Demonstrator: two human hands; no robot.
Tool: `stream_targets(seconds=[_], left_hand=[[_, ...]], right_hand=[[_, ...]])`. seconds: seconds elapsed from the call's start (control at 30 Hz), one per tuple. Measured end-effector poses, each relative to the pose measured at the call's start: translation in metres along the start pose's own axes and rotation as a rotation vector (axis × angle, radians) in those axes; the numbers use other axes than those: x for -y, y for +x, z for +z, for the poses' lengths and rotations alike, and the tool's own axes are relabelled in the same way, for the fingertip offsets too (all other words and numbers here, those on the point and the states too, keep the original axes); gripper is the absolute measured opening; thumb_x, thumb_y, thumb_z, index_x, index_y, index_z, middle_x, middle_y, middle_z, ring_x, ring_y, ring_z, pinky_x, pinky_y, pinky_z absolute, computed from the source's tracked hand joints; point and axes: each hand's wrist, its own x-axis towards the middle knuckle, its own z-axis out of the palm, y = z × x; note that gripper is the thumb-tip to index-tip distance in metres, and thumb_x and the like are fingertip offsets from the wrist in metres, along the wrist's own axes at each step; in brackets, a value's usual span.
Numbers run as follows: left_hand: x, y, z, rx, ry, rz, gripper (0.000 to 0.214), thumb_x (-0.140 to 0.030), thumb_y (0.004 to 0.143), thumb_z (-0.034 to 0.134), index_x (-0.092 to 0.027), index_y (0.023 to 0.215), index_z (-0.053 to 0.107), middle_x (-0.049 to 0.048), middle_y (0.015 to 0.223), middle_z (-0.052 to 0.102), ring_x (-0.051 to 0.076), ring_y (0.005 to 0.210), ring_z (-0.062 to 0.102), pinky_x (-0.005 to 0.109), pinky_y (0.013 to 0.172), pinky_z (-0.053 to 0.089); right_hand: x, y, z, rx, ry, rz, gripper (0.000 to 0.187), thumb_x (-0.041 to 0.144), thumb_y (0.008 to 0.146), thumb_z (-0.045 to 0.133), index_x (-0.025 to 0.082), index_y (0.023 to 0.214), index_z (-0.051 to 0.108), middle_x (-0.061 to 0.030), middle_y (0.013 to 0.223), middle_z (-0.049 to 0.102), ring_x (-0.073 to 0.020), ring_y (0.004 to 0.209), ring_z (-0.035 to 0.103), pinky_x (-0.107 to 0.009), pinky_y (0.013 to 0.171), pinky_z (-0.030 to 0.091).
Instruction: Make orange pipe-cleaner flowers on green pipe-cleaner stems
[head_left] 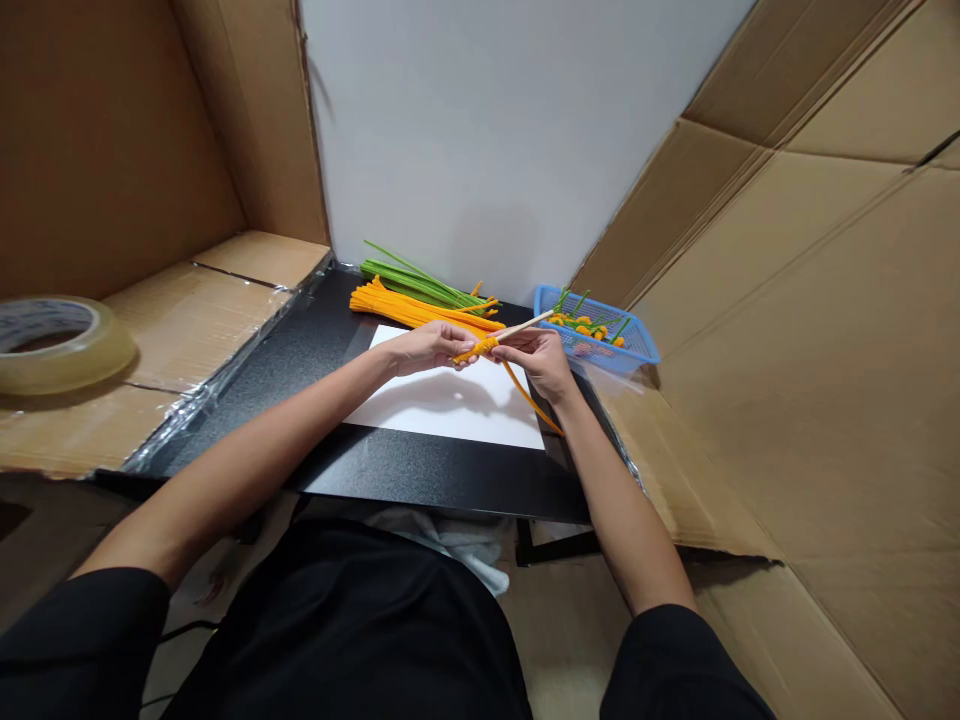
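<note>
Above a white sheet of paper (442, 412), both hands work at a thin wooden stick (529, 324) that slants up to the right. An orange pipe cleaner (480, 349) is coiled around its lower left part, and the loose tail hangs down to the right. My left hand (431, 348) pinches the coiled end. My right hand (541, 360) is closed at the coil's right side, with thumb and fingers on the pipe cleaner. Just behind the hands lie a bundle of orange pipe cleaners (409, 305) and a bundle of green pipe cleaners (420, 282).
A blue plastic basket (641, 345) at the back right holds several small orange and green pipe-cleaner pieces. A large roll of clear tape (112, 350) lies on cardboard at the left. Cardboard walls (810, 330) flank the black table (442, 475), with a white wall behind.
</note>
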Motion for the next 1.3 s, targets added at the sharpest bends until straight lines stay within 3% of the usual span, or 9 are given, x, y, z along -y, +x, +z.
stream_targets(seconds=[0.1, 0.27, 0.33, 0.5, 0.67, 0.97, 1.03, 1.17, 1.3], left_hand=[[0.001, 0.000, 0.002, -0.017, 0.043, -0.009, 0.034, -0.046, 0.088, 0.066, -0.013, 0.087, 0.074, 0.0120, 0.076, 0.071, 0.015, 0.060, 0.062, 0.030, 0.059, 0.053], [0.005, 0.001, 0.013, -0.506, 0.640, 0.178, 0.039, -0.051, 0.079, 0.076, -0.015, 0.093, 0.070, 0.0079, 0.080, 0.072, 0.016, 0.068, 0.065, 0.027, 0.061, 0.050], [0.006, 0.000, 0.018, -0.582, 0.913, 0.298, 0.032, -0.042, 0.078, 0.079, -0.016, 0.094, 0.069, 0.0061, 0.082, 0.072, 0.016, 0.070, 0.064, 0.026, 0.062, 0.047], [0.007, -0.002, 0.022, -0.553, 1.170, 0.411, 0.006, -0.020, 0.085, 0.067, -0.017, 0.090, 0.069, 0.0054, 0.082, 0.073, 0.016, 0.072, 0.064, 0.025, 0.063, 0.045], [0.002, 0.000, 0.009, -0.453, 1.007, 0.273, 0.008, -0.018, 0.084, 0.066, -0.016, 0.088, 0.072, 0.0062, 0.078, 0.074, 0.017, 0.069, 0.067, 0.027, 0.063, 0.047], [-0.002, 0.001, -0.010, 0.032, 0.467, 0.011, 0.031, -0.036, 0.095, 0.054, -0.012, 0.087, 0.071, 0.0081, 0.076, 0.072, 0.014, 0.068, 0.064, 0.027, 0.066, 0.050], [-0.003, 0.000, -0.005, -0.021, 0.554, 0.023, 0.032, -0.038, 0.095, 0.054, -0.012, 0.090, 0.071, 0.0085, 0.079, 0.072, 0.016, 0.071, 0.065, 0.028, 0.067, 0.050], [0.000, -0.003, 0.018, -0.375, 1.086, 0.222, 0.033, -0.036, 0.084, 0.073, -0.014, 0.108, 0.068, 0.0114, 0.100, 0.073, 0.022, 0.088, 0.068, 0.030, 0.073, 0.049], [0.006, -0.003, 0.031, -0.494, 1.327, 0.312, 0.013, -0.023, 0.093, 0.061, -0.014, 0.096, 0.069, 0.0111, 0.092, 0.074, 0.021, 0.085, 0.068, 0.029, 0.071, 0.047]], right_hand=[[-0.003, 0.002, 0.000, -0.036, -0.003, 0.006, 0.033, 0.040, 0.064, 0.089, 0.017, 0.084, 0.078, -0.0048, 0.078, 0.078, -0.0170, 0.067, 0.071, -0.032, 0.068, 0.059], [-0.008, 0.005, 0.006, -0.199, 0.045, 0.043, 0.037, 0.042, 0.057, 0.092, 0.015, 0.079, 0.077, -0.0039, 0.074, 0.077, -0.0179, 0.068, 0.071, -0.033, 0.072, 0.059], [-0.009, 0.005, 0.009, -0.239, 0.053, 0.048, 0.037, 0.041, 0.057, 0.091, 0.015, 0.079, 0.076, -0.0046, 0.075, 0.077, -0.0185, 0.069, 0.072, -0.033, 0.072, 0.060], [-0.007, 0.004, 0.013, -0.253, 0.040, 0.046, 0.036, 0.040, 0.061, 0.090, 0.015, 0.081, 0.076, -0.0050, 0.076, 0.077, -0.0190, 0.072, 0.072, -0.034, 0.073, 0.060], [-0.005, 0.004, 0.004, -0.107, -0.012, 0.015, 0.037, 0.035, 0.061, 0.090, 0.017, 0.091, 0.077, -0.0056, 0.089, 0.080, -0.0195, 0.082, 0.074, -0.035, 0.082, 0.059], [-0.002, 0.002, -0.004, -0.019, -0.010, 0.025, 0.034, 0.036, 0.063, 0.091, 0.018, 0.088, 0.078, -0.0061, 0.088, 0.080, -0.0214, 0.082, 0.075, -0.034, 0.079, 0.059], [-0.002, 0.002, -0.002, -0.043, 0.006, 0.032, 0.031, 0.036, 0.063, 0.090, 0.018, 0.085, 0.078, -0.0058, 0.085, 0.079, -0.0204, 0.078, 0.074, -0.033, 0.073, 0.058], [-0.005, 0.004, 0.003, -0.135, 0.037, 0.073, 0.033, 0.039, 0.059, 0.091, 0.016, 0.080, 0.078, -0.0044, 0.075, 0.078, -0.0184, 0.068, 0.071, -0.033, 0.070, 0.058], [-0.004, 0.004, 0.008, -0.148, 0.066, 0.059, 0.032, 0.038, 0.059, 0.091, 0.016, 0.077, 0.077, -0.0035, 0.072, 0.076, -0.0167, 0.065, 0.068, -0.032, 0.067, 0.056]])
